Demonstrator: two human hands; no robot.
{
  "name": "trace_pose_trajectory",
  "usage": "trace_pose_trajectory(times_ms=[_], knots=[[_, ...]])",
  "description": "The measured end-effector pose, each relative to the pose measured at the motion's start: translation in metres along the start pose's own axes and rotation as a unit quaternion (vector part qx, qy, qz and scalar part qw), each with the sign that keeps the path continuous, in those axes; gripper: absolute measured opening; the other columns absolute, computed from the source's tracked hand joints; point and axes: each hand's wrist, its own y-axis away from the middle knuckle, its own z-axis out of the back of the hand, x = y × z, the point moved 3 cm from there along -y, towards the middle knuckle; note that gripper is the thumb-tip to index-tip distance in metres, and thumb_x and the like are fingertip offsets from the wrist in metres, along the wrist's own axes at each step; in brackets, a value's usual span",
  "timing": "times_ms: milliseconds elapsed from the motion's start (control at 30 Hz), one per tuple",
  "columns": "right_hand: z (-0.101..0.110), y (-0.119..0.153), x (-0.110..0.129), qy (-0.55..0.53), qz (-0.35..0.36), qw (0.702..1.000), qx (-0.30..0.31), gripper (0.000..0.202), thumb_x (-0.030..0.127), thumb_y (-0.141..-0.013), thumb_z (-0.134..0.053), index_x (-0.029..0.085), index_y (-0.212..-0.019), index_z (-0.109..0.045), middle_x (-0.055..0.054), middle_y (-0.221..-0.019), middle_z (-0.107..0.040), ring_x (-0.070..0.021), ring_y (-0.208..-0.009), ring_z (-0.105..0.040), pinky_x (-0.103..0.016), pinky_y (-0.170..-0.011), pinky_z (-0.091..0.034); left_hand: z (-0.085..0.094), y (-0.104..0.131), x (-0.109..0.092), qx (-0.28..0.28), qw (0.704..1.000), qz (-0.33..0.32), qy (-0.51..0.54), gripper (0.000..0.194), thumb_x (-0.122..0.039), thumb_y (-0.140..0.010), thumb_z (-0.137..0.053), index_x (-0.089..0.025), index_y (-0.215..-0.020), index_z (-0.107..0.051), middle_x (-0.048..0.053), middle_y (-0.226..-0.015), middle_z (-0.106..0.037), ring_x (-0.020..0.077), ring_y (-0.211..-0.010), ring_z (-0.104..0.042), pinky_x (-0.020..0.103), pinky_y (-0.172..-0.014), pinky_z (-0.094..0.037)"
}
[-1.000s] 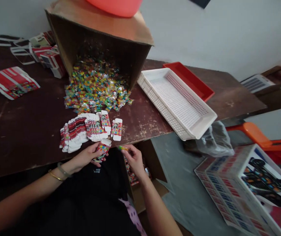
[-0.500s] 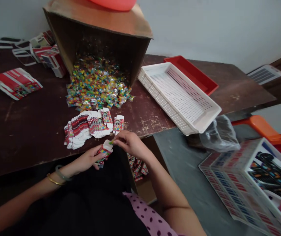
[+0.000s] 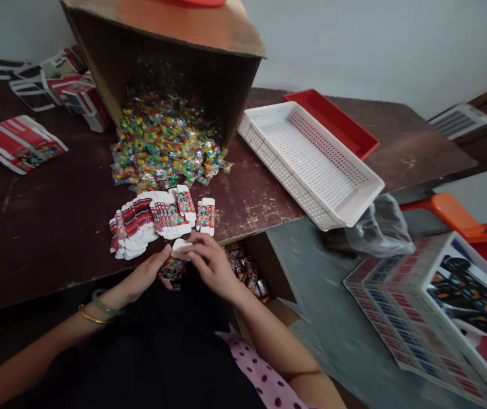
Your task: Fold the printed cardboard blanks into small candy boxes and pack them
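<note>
Near the table's front edge, my left hand (image 3: 145, 277) is closed around a small red printed candy box (image 3: 172, 269). The box's white end flap (image 3: 180, 247) points up, and the fingers of my right hand (image 3: 213, 262) pinch it. No candy shows in my right fingers. Just beyond my hands lies a fanned row of flattened small boxes (image 3: 139, 220), with a single flat box (image 3: 205, 216) at its right. Wrapped candies (image 3: 167, 150) in clear, colourful packets spill from a tipped cardboard carton (image 3: 92, 62) behind them.
A white perforated tray (image 3: 264, 152) overlaps a red tray (image 3: 332, 116) on the table's right. Below the edge, a carton (image 3: 269, 261) holds several filled small boxes. A white crate (image 3: 397, 307) and an orange chair (image 3: 460, 218) stand right. Red-and-white packaging (image 3: 20, 142) lies left.
My right hand has moved from a green candy packet at the box's opening to the white flap. The packet is out of sight. The view has shifted slightly.
</note>
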Motion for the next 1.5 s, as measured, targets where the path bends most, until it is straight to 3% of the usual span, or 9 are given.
trace_pose_trajectory(times_ms=[67, 200, 433, 600, 767, 933, 1133, 1367, 1500], knots=[[-0.005, 0.004, -0.017, -0.143, -0.096, 0.984, -0.036, 0.021, 0.033, -0.088, -0.062, 0.023, -0.107, -0.064, -0.005, -0.103, -0.06, -0.0149, -0.084, -0.059, -0.03, -0.076, -0.052, -0.002, -0.001, -0.002, 0.017, 0.999, 0.005, 0.031, 0.059, -0.061, -0.089, -0.044, -0.01, -0.102, -0.071, 0.012, -0.083, -0.072, 0.026, -0.077, -0.064, 0.031, -0.053, -0.055], [-0.019, 0.005, -0.036, -0.284, -0.196, 0.938, 0.033, 0.037, 0.037, -0.08, -0.069, 0.02, -0.113, -0.062, -0.002, -0.093, -0.063, -0.0114, -0.069, -0.058, -0.024, -0.061, -0.052, -0.004, -0.004, -0.009, 0.018, 0.999, -0.045, -0.018, 0.044, -0.048, -0.085, -0.056, -0.013, -0.109, -0.07, 0.01, -0.09, -0.072, 0.025, -0.081, -0.064, 0.028, -0.054, -0.053], [-0.003, -0.004, 0.001, 0.019, 0.019, 0.996, 0.08, 0.029, 0.027, -0.094, -0.056, 0.022, -0.12, -0.067, -0.008, -0.119, -0.063, -0.0171, -0.111, -0.06, -0.032, -0.099, -0.046, -0.003, -0.013, -0.014, 0.0, 0.997, -0.056, -0.044, 0.031, -0.038, -0.082, -0.058, -0.017, -0.099, -0.073, 0.006, -0.086, -0.07, 0.0222, -0.078, -0.061, 0.027, -0.06, -0.051], [0.006, -0.009, 0.006, 0.035, 0.009, 0.999, 0.0, 0.024, 0.028, -0.095, -0.055, 0.021, -0.11, -0.072, -0.007, -0.106, -0.07, -0.0162, -0.1, -0.065, -0.03, -0.092, -0.05, -0.005, -0.01, -0.013, 0.073, 0.993, -0.065, 0.064, 0.033, -0.035, -0.084, -0.059, -0.018, -0.11, -0.071, 0.008, -0.102, -0.07, 0.0257, -0.093, -0.06, 0.034, -0.073, -0.054], [0.001, 0.003, 0.002, 0.113, 0.061, 0.991, 0.032, 0.031, 0.029, -0.095, -0.055, 0.023, -0.124, -0.065, -0.009, -0.118, -0.066, -0.018, -0.107, -0.06, -0.034, -0.095, -0.048, -0.013, -0.001, -0.012, 0.133, 0.984, -0.01, 0.12, 0.036, -0.031, -0.085, -0.065, -0.022, -0.121, -0.065, 0.01, -0.116, -0.067, 0.024, -0.09, -0.062, 0.033, -0.066, -0.055], [0.039, 0.027, -0.002, 0.103, -0.017, 0.993, 0.051, 0.026, 0.028, -0.098, -0.05, 0.024, -0.116, -0.069, -0.006, -0.108, -0.071, -0.017, -0.1, -0.064, -0.032, -0.09, -0.05, -0.025, -0.001, -0.007, 0.187, 0.975, 0.021, 0.12, 0.045, -0.034, -0.09, -0.061, -0.032, -0.135, -0.055, 0.009, -0.139, -0.056, 0.0283, -0.12, -0.054, 0.041, -0.089, -0.052], [0.081, -0.008, -0.037, 0.353, 0.023, 0.932, 0.082, 0.05, 0.034, -0.085, -0.07, 0.021, -0.132, -0.058, -0.013, -0.135, -0.056, -0.0265, -0.126, -0.047, -0.046, -0.106, -0.039, -0.011, -0.014, -0.01, 0.082, 0.995, 0.014, 0.05, 0.045, -0.044, -0.088, -0.062, -0.024, -0.128, -0.06, 0.013, -0.136, -0.059, 0.0296, -0.123, -0.054, 0.041, -0.098, -0.045], [0.052, -0.08, -0.067, 0.544, -0.01, 0.83, 0.123, 0.056, 0.033, -0.086, -0.065, 0.003, -0.132, -0.051, -0.023, -0.13, -0.055, -0.0308, -0.115, -0.052, -0.042, -0.094, -0.048, -0.008, -0.021, -0.008, 0.097, 0.994, 0.034, 0.029, 0.042, -0.045, -0.087, -0.062, -0.02, -0.12, -0.064, 0.013, -0.121, -0.066, 0.0269, -0.107, -0.062, 0.037, -0.088, -0.048], [0.041, -0.087, -0.056, 0.56, -0.01, 0.811, 0.168, 0.02, 0.014, -0.09, -0.054, 0.003, -0.1, -0.067, -0.024, -0.104, -0.065, -0.0295, -0.099, -0.06, -0.037, -0.08, -0.052, -0.013, -0.023, -0.012, 0.114, 0.993, 0.034, 0.022, 0.041, -0.043, -0.086, -0.064, -0.019, -0.12, -0.064, 0.013, -0.12, -0.066, 0.0267, -0.107, -0.062, 0.037, -0.089, -0.048]])
